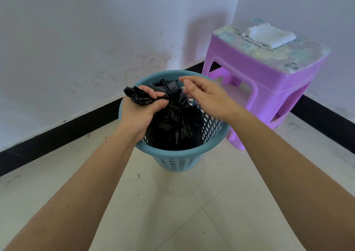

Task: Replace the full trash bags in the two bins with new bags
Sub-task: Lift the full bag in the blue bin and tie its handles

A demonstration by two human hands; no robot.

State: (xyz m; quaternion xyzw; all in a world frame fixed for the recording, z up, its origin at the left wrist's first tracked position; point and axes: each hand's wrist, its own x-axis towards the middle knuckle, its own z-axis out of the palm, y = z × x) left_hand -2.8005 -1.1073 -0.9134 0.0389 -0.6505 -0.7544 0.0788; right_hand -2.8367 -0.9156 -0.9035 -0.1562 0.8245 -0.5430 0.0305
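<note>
Our left hand (141,106) grips the knotted bag (174,124) neck to lift it from the bin (178,153), while our right hand (203,95) hovers open, fingers loose.

I am in the corner of a plain room in a home. Two white walls (80,30) meet here, and they have scuff marks low down. A black strip (57,133) runs along the bottom of the walls. The floor (192,212) is pale tiles with little crumbs of dirt. A small blue trash bin (178,160) stands on it. Beside it is a purple plastic stool (269,72) with a folded white cloth (269,35) on top.
</note>
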